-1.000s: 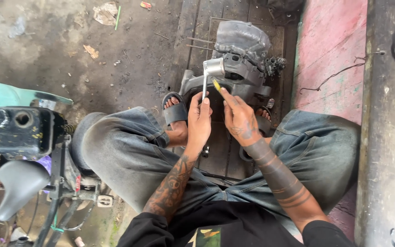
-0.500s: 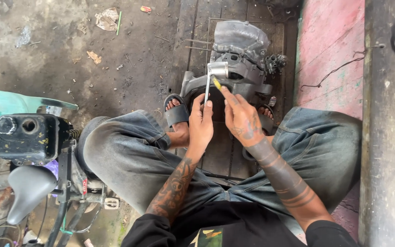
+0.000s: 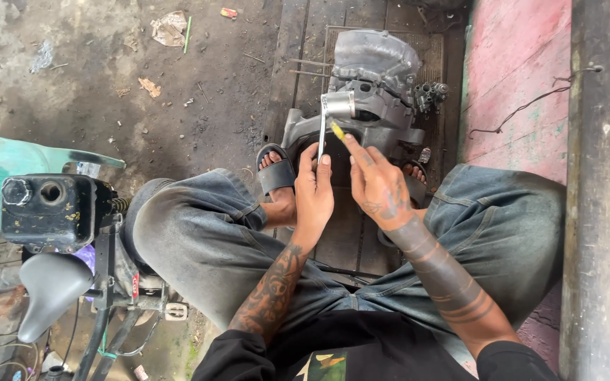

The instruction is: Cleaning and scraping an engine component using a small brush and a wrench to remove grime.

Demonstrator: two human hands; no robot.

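Note:
A grey metal engine block (image 3: 372,85) stands on a dark wooden pallet (image 3: 298,70) between my feet. My left hand (image 3: 313,194) grips the lower end of a slim silver wrench handle (image 3: 321,130) that runs up to a shiny cylindrical part (image 3: 339,104) on the engine. My right hand (image 3: 375,185) holds a small yellow-tipped tool (image 3: 337,130) pinched in its fingers, its tip close to that same part. Both forearms are tattooed. I sit with knees spread in blue jeans, black sandals on my feet.
A small bike with a black fuel tank (image 3: 47,212) and grey saddle (image 3: 51,289) stands at the left, beside a teal plastic chair (image 3: 8,166). A pink wall (image 3: 517,77) and grey concrete ledge (image 3: 605,197) close the right side. Paper scraps (image 3: 169,27) lie on the dirty floor.
Both hands stay on the engine part; the view has shifted a little and the right hand's fingers have moved slightly up toward the shiny cylinder.

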